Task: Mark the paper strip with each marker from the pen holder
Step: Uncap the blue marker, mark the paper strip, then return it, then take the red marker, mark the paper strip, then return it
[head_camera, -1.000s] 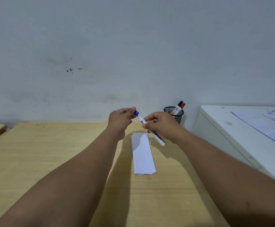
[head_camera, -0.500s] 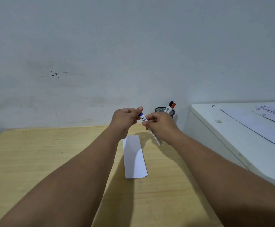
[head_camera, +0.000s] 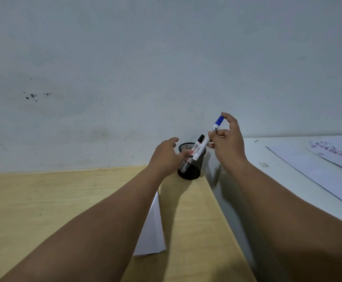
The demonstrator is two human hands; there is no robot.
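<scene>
Standing tilted over the black mesh pen holder (head_camera: 190,169), the capped blue marker (head_camera: 208,139) is pinched by the right hand (head_camera: 228,143), its barrel label too blurred to read. Inside the holder a black-capped marker (head_camera: 198,142) leans, and the left hand (head_camera: 166,157) reaches beside the holder, fingers loosely spread, grasping nothing. Nearer than the holder, the paper strip (head_camera: 152,231) lies on the wooden table (head_camera: 44,200); right of it, printed sheets (head_camera: 316,169) with unreadable red writing rest on a white surface (head_camera: 253,151) below the grey wall (head_camera: 166,58).
</scene>
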